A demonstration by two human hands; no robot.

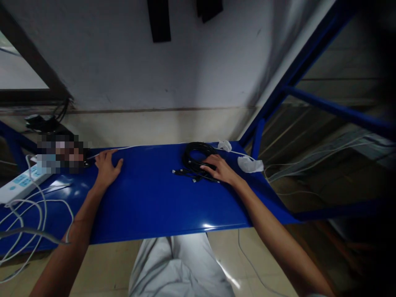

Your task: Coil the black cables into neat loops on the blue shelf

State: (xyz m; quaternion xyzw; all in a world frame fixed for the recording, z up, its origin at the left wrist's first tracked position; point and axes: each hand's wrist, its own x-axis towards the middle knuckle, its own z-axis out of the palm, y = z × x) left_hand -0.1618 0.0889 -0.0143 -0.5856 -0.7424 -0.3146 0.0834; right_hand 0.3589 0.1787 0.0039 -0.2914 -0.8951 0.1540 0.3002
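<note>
A coil of black cables (pixel 187 159) lies on the right half of the blue table (pixel 148 198), its several connector ends pointing to the left and front. My right hand (pixel 219 167) rests on the coil's right side, its thumb and fingers curved around part of the black cable. On the left part of the table, my left hand (pixel 107 167) lies near the back edge with its fingers apart and nothing in it. A thin white cable passes by its fingertips.
At the left are a white power strip (pixel 21 185), loose white cables (pixel 43 202) and a partly blurred dark object. Crumpled white plastic (pixel 250 164) lies to the right of the coil. Blue frame bars (pixel 334 108) stand at the right, and a wall rises behind.
</note>
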